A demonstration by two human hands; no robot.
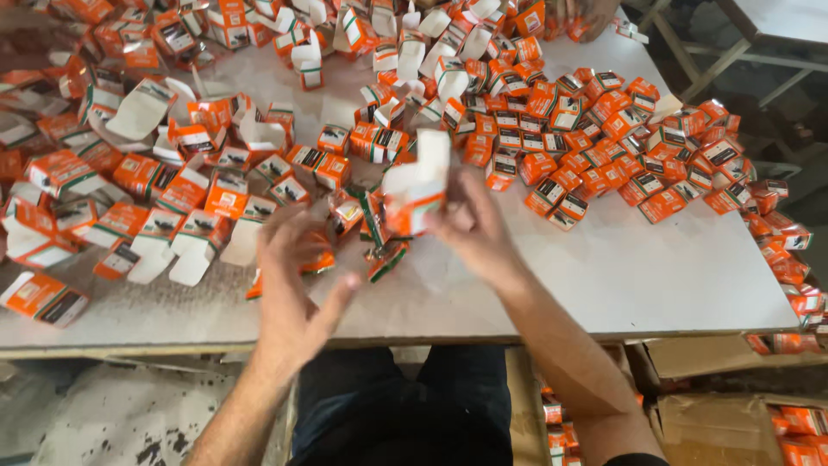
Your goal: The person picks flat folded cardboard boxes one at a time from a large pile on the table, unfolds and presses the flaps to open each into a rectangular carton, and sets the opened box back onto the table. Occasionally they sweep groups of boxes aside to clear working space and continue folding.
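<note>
The broad grey-white desk (655, 276) carried a loose heap of small orange-and-white cardboard cartons (604, 147), which ran across its far side, beyond both hands, and down its right edge, some sealed, some lying with white flaps open. Because the heap reached the rim to the right of the right hand, a careless sweep of a forearm could have pushed cartons over onto the brown cardboard boxes (716, 414) on the floor below.

The right hand (473, 226) pinched a part-folded orange-and-white carton (417, 185) at its lower end, the white flap standing up above the fingers. Gripped only at one end, the thin card might have creased or slid out of square under a hard squeeze.

The left hand (289, 276) was spread, fingers apart, holding nothing, just left of that carton and over crumpled clear wrappers with orange print (379, 250) lying between the hands. Blur hid its exact contact with the desk. Those slick wrappers could have snagged on a finger or been dragged along with the next carton picked up.
</note>
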